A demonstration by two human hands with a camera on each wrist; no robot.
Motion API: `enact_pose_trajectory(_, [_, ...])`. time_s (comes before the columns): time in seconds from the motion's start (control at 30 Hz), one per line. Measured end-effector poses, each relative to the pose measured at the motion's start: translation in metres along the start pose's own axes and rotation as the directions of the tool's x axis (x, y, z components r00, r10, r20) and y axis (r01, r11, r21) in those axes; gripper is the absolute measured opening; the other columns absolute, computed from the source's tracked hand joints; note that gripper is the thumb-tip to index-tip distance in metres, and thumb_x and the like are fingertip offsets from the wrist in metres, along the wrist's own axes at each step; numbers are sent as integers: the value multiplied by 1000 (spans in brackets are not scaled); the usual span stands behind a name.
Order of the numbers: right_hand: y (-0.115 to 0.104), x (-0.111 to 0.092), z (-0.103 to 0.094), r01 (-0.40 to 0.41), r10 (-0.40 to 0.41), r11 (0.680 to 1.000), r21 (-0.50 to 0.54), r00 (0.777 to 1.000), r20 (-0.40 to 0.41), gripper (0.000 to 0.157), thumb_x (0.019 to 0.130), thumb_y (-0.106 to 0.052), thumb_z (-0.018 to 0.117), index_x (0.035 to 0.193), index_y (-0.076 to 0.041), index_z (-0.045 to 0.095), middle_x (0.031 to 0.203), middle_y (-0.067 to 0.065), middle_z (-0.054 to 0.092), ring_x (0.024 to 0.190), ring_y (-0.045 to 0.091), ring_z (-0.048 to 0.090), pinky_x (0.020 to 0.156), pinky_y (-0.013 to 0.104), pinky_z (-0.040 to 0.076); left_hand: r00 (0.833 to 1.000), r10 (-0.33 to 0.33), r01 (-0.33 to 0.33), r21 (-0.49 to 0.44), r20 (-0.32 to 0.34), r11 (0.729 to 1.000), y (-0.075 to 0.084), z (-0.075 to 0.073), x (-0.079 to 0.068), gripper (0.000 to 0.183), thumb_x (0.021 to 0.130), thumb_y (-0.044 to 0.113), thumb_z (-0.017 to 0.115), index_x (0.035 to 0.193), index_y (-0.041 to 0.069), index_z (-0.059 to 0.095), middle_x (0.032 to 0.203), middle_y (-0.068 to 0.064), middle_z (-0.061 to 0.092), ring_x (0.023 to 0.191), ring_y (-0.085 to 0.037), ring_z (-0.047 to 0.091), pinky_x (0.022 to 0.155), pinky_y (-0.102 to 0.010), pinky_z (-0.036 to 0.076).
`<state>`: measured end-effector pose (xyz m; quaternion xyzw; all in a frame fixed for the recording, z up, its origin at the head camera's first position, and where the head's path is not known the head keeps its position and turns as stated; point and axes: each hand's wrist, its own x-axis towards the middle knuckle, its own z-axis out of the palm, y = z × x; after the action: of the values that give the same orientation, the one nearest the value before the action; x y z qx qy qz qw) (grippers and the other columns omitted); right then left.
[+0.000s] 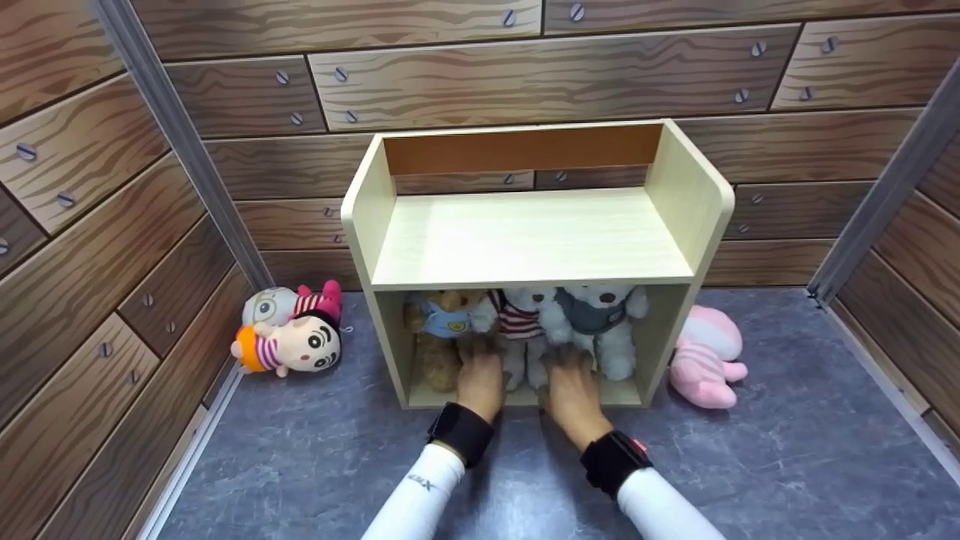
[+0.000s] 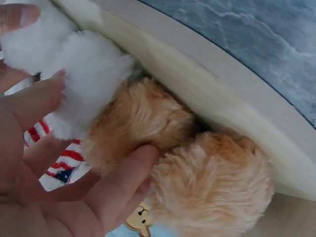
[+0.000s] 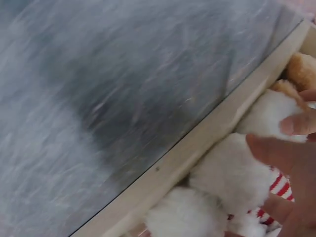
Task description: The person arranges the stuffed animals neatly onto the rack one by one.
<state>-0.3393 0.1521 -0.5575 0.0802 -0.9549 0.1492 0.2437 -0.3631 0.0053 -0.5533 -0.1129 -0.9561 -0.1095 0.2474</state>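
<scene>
Three plush toys sit side by side in the lower compartment of a pale wooden shelf (image 1: 525, 232): a brown bear in a blue top (image 1: 439, 364), a middle white one in a red-striped shirt (image 1: 521, 322), and a white one in a grey-green top (image 1: 615, 345). My left hand (image 1: 480, 379) reaches between the brown bear and the middle toy; its fingers, fairly straight, touch brown and white fur. Beside the middle toy's other leg is my right hand (image 1: 574, 390), its thumb extended against white fur. Its other fingers are partly hidden.
Two dolls (image 1: 296, 341) lie on the grey floor (image 1: 300, 450) left of the shelf. A pink plush toy (image 1: 705, 360) leans near the shelf's right side. Wood-patterned walls (image 1: 555, 82) stand behind and on both sides. The compartment has a low front edge (image 3: 168, 163).
</scene>
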Motion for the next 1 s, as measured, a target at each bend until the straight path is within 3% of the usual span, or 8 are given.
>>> enact_pose_trajectory(0.13, [7, 1, 0, -3, 3, 1000, 6, 1000, 19, 35, 71, -6, 84, 102, -8, 70, 114, 18, 61, 104, 50, 55, 72, 60, 52, 998, 17, -12, 74, -58, 997, -1, 6, -1, 36, 75, 27, 88, 101, 6, 76, 117, -21, 64, 106, -41, 61, 65, -37, 59])
enact_pose_trajectory(0.27, [12, 1, -1, 8, -8, 1000, 3, 999, 32, 32, 74, -7, 83, 104, -10, 72, 116, 14, 65, 109, 48, 55, 83, 63, 47, 991, 5, 9, 104, -130, 995, -2, 11, 2, 37, 70, 31, 91, 96, 9, 76, 108, -17, 65, 103, -38, 61, 57, -36, 57])
enact_pose_trajectory(0.43, [14, 2, -3, 68, -68, 997, -20, 998, 11, 33, 78, -13, 81, 109, -11, 71, 116, 15, 68, 116, 50, 54, 96, 70, 39, 987, 3, 17, 125, -158, 992, -1, 15, 3, 41, 71, 33, 90, 102, 10, 75, 108, -18, 64, 104, -40, 61, 50, -37, 55])
enact_pose_trajectory(0.57, [10, 11, -18, 79, -78, 997, -2, 981, -175, 38, 81, -16, 78, 116, -6, 66, 104, 21, 67, 96, 45, 62, 82, 61, 50, 994, 7, 0, 65, -107, 998, -3, 12, 0, 54, 74, 34, 88, 119, 10, 71, 118, -19, 62, 111, -42, 58, 53, -37, 56])
enact_pose_trajectory(0.7, [5, 34, -42, 5, -9, 1000, -12, 936, -352, 51, 81, -17, 78, 124, -3, 56, 107, 29, 60, 80, 45, 61, 61, 54, 52, 999, -4, 5, 25, -54, 1000, -6, 9, -1, 68, 78, 35, 86, 136, 8, 61, 128, -21, 58, 120, -44, 54, 57, -37, 58])
enact_pose_trajectory(0.77, [6, 47, -54, -66, 55, 998, -18, 936, -348, 55, 77, -15, 79, 125, -2, 55, 114, 33, 56, 82, 48, 60, 58, 56, 52, 999, -9, 10, 30, -52, 999, -7, 10, -1, 67, 78, 35, 85, 134, 7, 62, 128, -21, 58, 121, -45, 54, 58, -38, 58])
enact_pose_trajectory(0.87, [14, 63, -62, -87, 85, 996, 11, 925, -370, 45, 80, -12, 77, 119, 3, 59, 115, 37, 56, 92, 55, 58, 59, 61, 51, 998, -20, 22, 28, -62, 999, -8, 11, 0, 72, 76, 36, 86, 136, 6, 60, 127, -20, 59, 120, -45, 54, 59, -39, 58])
enact_pose_trajectory(1.0, [27, 73, -62, -21, 44, 998, 59, 897, -439, 24, 88, -9, 70, 102, 9, 65, 97, 34, 61, 89, 54, 58, 59, 61, 51, 996, -2, 6, 43, -93, 999, -9, 11, 0, 69, 72, 36, 89, 130, 6, 64, 124, -19, 61, 117, -44, 56, 61, -41, 59])
